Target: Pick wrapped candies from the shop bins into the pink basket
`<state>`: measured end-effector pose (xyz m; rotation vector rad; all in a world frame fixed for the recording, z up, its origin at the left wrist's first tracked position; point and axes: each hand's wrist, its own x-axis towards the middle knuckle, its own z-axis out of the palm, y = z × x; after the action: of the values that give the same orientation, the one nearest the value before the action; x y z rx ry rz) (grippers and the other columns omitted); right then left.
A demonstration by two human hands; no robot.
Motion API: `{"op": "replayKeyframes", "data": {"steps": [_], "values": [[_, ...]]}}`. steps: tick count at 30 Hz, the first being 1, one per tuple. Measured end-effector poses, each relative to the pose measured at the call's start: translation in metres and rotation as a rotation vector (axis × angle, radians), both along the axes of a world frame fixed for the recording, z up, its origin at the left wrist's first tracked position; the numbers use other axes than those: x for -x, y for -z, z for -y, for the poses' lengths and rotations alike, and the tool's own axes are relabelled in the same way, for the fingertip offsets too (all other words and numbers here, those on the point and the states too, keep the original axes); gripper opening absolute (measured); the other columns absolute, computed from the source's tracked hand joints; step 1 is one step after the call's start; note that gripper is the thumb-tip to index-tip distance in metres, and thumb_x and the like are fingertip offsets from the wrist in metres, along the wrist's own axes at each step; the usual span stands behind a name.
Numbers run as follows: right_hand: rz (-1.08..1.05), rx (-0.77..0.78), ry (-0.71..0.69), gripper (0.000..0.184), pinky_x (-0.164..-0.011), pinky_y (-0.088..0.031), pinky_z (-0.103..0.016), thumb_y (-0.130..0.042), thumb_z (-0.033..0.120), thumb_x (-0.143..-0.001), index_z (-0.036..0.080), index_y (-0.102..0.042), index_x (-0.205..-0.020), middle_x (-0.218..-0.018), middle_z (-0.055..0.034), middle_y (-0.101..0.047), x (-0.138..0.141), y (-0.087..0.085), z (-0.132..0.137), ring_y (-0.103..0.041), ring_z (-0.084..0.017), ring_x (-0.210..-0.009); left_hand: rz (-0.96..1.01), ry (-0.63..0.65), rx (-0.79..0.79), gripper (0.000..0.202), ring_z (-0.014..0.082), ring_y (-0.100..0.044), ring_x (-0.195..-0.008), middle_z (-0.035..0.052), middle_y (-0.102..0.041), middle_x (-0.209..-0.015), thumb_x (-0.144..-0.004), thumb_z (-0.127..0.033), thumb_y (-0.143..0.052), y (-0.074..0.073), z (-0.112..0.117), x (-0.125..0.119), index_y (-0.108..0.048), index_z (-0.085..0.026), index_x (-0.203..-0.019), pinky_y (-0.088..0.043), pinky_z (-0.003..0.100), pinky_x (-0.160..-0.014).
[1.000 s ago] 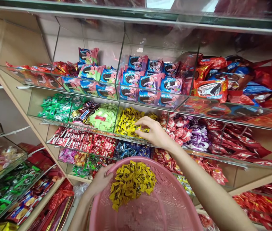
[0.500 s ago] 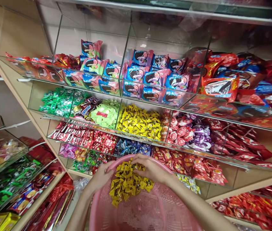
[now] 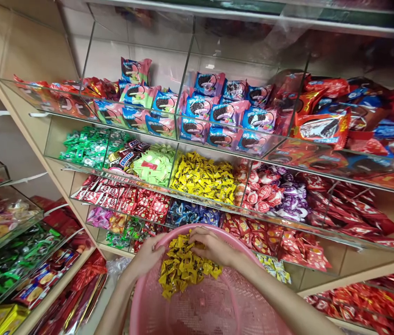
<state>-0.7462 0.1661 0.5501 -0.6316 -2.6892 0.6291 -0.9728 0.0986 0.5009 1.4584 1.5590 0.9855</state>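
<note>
A round pink plastic basket with mesh sides tilts below the shelves. A heap of yellow wrapped candies lies against its far side. My left hand is closed on the basket's left rim, thumb toward the inside. Reaching over the basket from the right, my right hand has its fingers curled round some of the yellow candies at the top of the heap. Its fingertips are partly hidden among the wrappers. Beyond the hands, a shelf bin holds more yellow candies of similar look.
Clear-fronted shelves hold blue-and-pink cookie packs, green candies, light green candies and purple candies. Red packets fill a lower bin just behind the basket. Another candy shelf stands at the left.
The shelves have shifted very slightly to the right in view. Both hands, the basket and the candies in it keep nearly the same places.
</note>
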Motion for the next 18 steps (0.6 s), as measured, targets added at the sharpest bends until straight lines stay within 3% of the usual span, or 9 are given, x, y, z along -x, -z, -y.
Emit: {"op": "replayKeyframes", "data": {"steps": [6, 12, 18], "values": [[0.031, -0.057, 0.024, 0.017, -0.081, -0.044, -0.031, -0.055, 0.022, -0.081, 0.020, -0.059, -0.098, -0.098, -0.0048, -0.056, -0.002, 0.002, 0.000, -0.051, -0.018, -0.092, 0.007, 0.077, -0.039, 0.047, 0.0192, -0.053, -0.110, 0.0022, -0.061, -0.117, -0.073, -0.018, -0.045, -0.002, 0.000, 0.000, -0.057, -0.018, -0.118, -0.036, 0.031, -0.099], [0.004, -0.077, 0.012, 0.013, -0.080, -0.044, -0.030, -0.048, 0.021, -0.084, 0.021, -0.059, -0.093, -0.095, -0.0039, -0.056, -0.002, 0.005, 0.000, -0.051, -0.017, -0.091, 0.011, 0.077, -0.028, 0.046, 0.0194, -0.053, -0.109, 0.0042, -0.060, -0.118, -0.074, -0.020, -0.045, -0.002, 0.000, 0.000, -0.057, -0.016, -0.118, -0.035, 0.033, -0.100], [-0.094, -0.073, 0.070, 0.016, -0.083, -0.044, -0.032, -0.049, 0.023, -0.085, 0.022, -0.057, -0.098, -0.101, -0.0048, -0.055, -0.011, -0.008, -0.005, -0.052, -0.018, -0.094, 0.018, 0.028, -0.015, 0.046, 0.0210, -0.053, -0.110, 0.0063, -0.060, -0.119, -0.072, -0.021, -0.049, 0.002, -0.001, 0.001, -0.058, -0.014, -0.116, -0.035, 0.035, -0.100]]}}
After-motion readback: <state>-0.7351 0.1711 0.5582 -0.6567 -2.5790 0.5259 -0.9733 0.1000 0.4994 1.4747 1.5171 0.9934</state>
